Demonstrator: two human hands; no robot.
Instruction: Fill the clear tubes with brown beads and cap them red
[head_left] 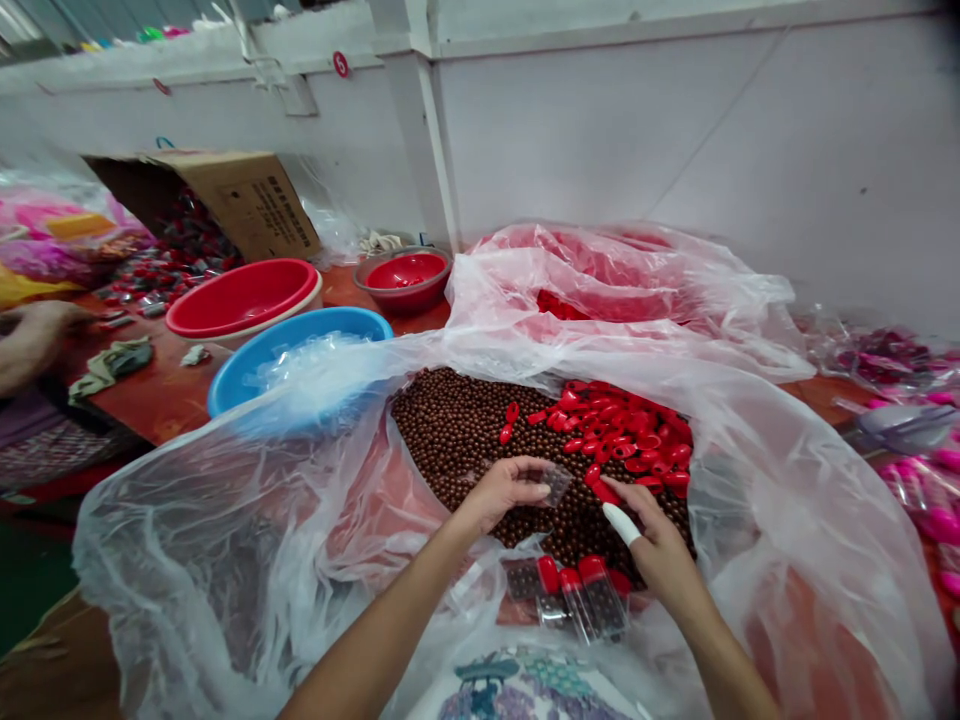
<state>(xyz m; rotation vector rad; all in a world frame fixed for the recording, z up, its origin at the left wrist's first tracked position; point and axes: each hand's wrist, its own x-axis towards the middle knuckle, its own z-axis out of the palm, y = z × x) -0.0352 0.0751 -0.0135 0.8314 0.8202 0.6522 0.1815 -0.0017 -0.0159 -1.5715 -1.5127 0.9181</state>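
My left hand (511, 490) is closed on a small clear container (555, 484) that seems to have brown balls inside. Right of it, my right hand (646, 525), with a white cover on one finger, pinches a red cap (604, 490). Both hands are over a heap of brown balls (465, 420) in an open plastic bag (757, 440). Loose red caps (622, 430) lie on the balls at the back right. Several clear containers with red caps (592, 600) lie at the near edge of the heap, below my hands.
A blue basin (232, 385) with clear pieces, a red basin (244, 298) and a small bowl (375, 290) stand at the back left. Behind them is a cardboard box (251, 205). Another person's hand (37, 340) is at far left. Pink-red bags (630, 270) lie behind.
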